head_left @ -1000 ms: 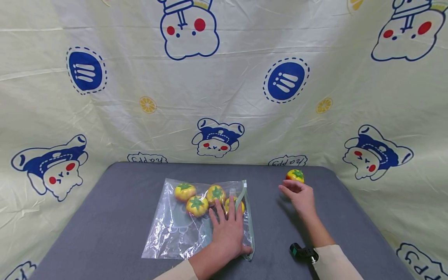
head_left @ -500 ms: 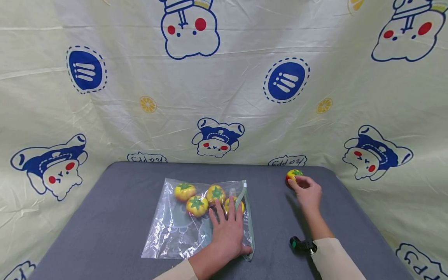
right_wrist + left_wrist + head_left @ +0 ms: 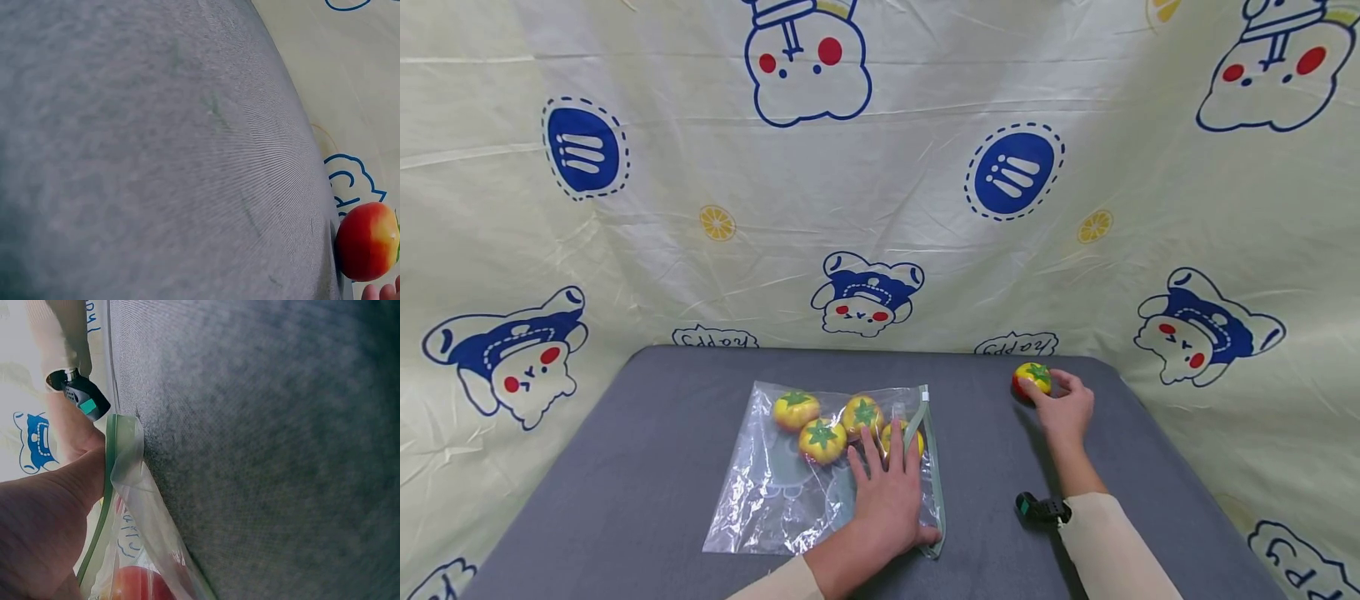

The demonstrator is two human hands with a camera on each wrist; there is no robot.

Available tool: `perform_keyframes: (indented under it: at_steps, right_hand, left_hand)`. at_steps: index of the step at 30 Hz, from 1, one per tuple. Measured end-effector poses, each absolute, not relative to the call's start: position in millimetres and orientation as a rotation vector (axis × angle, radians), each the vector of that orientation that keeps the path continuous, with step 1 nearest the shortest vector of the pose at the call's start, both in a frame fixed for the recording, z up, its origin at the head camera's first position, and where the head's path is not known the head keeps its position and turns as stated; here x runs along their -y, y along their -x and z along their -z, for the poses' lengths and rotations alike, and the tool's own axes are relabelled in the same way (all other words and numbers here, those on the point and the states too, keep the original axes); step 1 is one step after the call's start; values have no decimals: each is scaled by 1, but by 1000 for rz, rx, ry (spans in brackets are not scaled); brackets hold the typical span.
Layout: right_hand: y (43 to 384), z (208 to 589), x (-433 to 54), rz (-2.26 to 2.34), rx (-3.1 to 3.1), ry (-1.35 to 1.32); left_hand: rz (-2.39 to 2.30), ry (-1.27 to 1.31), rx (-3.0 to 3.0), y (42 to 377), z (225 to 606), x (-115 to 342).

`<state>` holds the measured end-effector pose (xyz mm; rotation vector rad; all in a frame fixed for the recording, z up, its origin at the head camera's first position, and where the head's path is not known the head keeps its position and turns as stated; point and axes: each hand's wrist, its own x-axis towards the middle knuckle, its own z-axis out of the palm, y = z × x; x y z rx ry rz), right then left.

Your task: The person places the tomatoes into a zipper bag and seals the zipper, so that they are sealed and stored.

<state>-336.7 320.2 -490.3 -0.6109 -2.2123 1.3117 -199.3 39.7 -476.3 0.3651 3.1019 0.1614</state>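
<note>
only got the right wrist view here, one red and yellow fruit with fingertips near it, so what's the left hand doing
observer: The head view shows the left hand resting with spread fingers on a clear plastic bag.
operator: ok i see none of that, anything inside it
observer: Yes, four fruits show through the plastic, one of them partly behind the fingers.
</note>
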Motion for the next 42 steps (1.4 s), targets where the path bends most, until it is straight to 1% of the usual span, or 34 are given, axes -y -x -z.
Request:
perform_keyframes:
  at_steps: [12,42]
  right_hand:
    - [343,493,-320,-1433,2269,648]
    - [352,496,-318,-1442,2228,775]
  left_hand:
    - [-200,-337,-3105,199,477,-40]
    - [-216,-302,-3072,201,476,-40]
